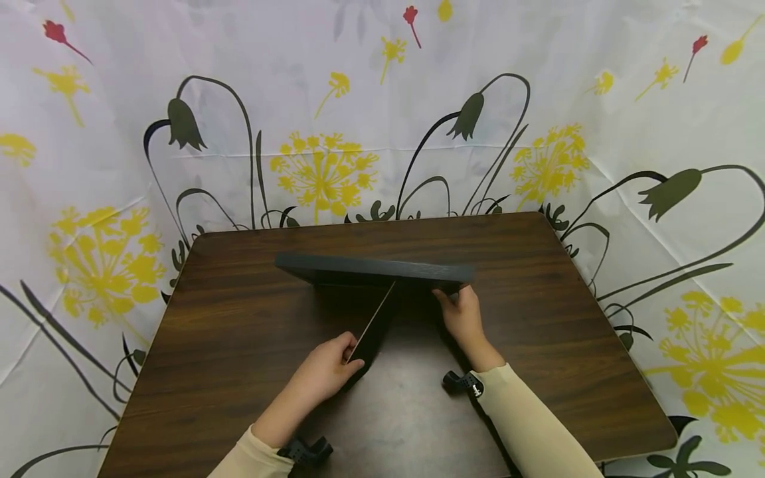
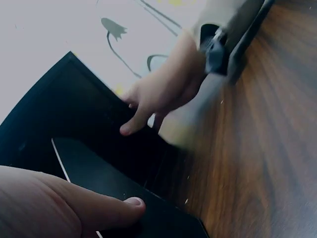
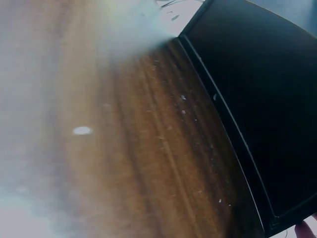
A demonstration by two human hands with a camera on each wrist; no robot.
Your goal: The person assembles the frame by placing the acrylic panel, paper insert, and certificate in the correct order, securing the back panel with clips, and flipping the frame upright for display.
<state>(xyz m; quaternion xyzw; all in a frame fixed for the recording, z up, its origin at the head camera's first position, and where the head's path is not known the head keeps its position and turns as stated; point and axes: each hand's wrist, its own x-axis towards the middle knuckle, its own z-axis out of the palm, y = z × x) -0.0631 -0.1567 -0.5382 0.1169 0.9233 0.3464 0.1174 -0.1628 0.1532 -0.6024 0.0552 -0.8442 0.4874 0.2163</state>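
A black picture frame (image 1: 370,265) stands upright on the table, its back toward me. From that back juts a thin black easel flap (image 1: 372,335) with a pale edge. My left hand (image 1: 325,366) pinches the flap's near edge; the thumb (image 2: 111,208) lies along its face in the left wrist view. At the frame's right end, my right hand (image 1: 465,324) grips the side, with its thumb on the back. The right wrist view shows the frame's dark back panel (image 3: 262,99) and a fingertip (image 3: 303,231) at its corner. The frame's front is hidden.
The dark wood-grain table (image 1: 239,318) has rounded corners. Behind and beside it hangs a white curtain (image 1: 370,99) printed with flowers. Each wrist wears a small black camera, the left one (image 1: 307,451) near the table surface and the right one (image 1: 463,384) above it.
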